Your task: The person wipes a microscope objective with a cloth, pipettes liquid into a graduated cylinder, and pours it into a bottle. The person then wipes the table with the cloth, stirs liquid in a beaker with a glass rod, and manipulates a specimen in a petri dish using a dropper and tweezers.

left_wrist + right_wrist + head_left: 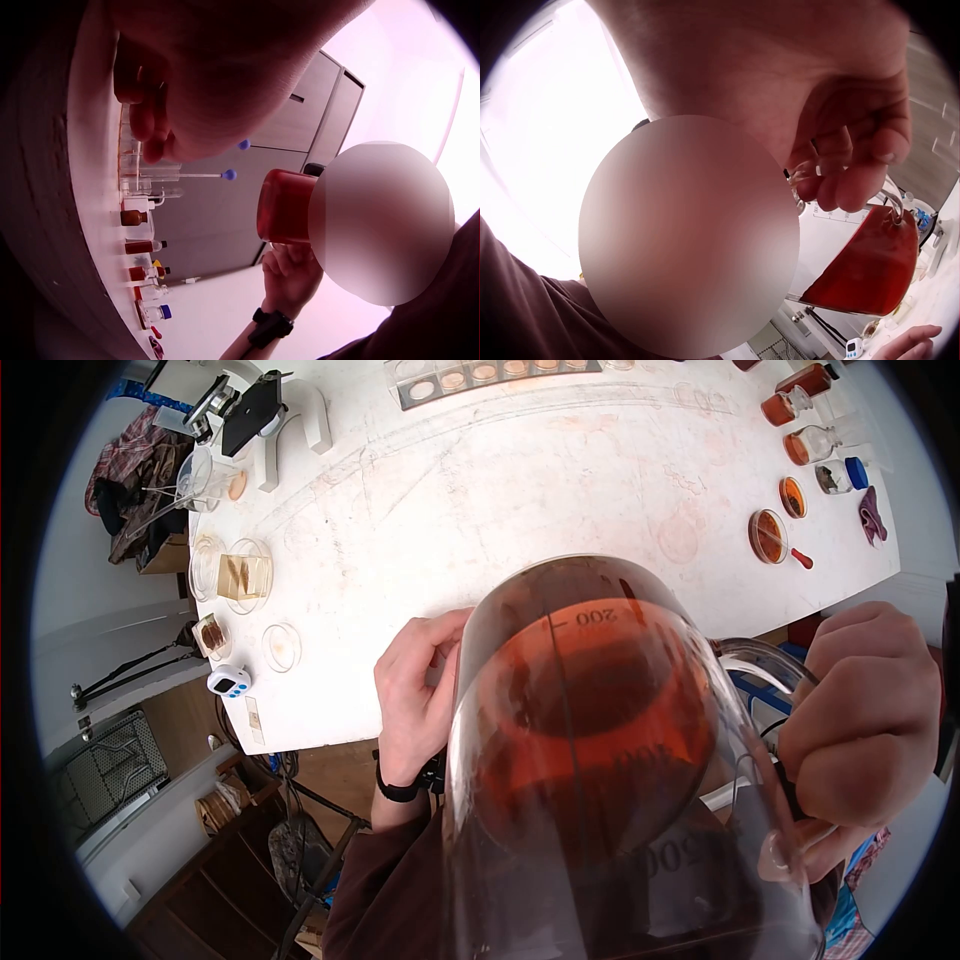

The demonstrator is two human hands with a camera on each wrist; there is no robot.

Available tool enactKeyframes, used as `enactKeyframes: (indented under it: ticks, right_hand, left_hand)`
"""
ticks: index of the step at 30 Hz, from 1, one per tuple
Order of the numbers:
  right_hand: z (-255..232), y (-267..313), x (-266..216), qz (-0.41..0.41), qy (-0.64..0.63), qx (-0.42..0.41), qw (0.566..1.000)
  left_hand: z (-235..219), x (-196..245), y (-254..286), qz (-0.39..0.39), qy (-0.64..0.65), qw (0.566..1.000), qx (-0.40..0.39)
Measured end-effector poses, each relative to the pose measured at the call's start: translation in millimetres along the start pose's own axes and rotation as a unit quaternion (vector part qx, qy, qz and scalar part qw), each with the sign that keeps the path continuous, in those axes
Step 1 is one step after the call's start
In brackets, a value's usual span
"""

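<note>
My right hand (860,710) grips the clear handle of a glass measuring jug (590,710) that holds red-orange liquid (870,262). Raised close before the face, the jug stands tilted and fills the lower middle of the head view, its printed marks showing through the glass. In the left wrist view the jug (285,206) appears well above the table, beside the blurred head. The left hand (418,695) is at the table's front edge with loosely bent fingers and holds nothing that shows; the jug partly covers it in the head view.
At the table's left are a microscope (255,415), glass dishes (282,647) and a small white timer (229,680). A rack of round samples (490,378) stands at the back. On the right are bottles with red liquid (785,407), two orange-red dishes (768,536) and a purple cloth (872,517).
</note>
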State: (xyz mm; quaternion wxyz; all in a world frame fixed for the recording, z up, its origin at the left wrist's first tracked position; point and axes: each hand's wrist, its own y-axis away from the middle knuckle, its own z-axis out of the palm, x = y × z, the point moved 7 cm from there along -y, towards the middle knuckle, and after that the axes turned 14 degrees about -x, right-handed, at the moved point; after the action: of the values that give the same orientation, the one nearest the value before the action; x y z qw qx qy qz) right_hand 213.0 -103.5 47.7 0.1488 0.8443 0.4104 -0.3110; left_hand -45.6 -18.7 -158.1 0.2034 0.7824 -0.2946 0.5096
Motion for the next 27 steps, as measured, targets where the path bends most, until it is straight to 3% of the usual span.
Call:
enactKeyframes:
  ticks: [5,15,17,27]
  right_hand:
    - [-1,4,2,-0.017,-0.026,-0.039,0.999]
    - [0,-3,3,-0.003,-0.029,-0.018,0.999]
    - [-1,-9,3,0.022,0.009,0.069,0.997]
    - [0,-9,12,0.011,-0.006,0.080,0.997]
  left_hand:
    - [-2,0,0,0.006,-0.018,1.000,-0.006]
    - [0,-4,1,0.022,-0.008,1.000,0.003]
    - [0,-3,0,0.017,-0.004,1.000,0.002]
    - [-2,2,0,0.005,-0.009,1.000,-0.012]
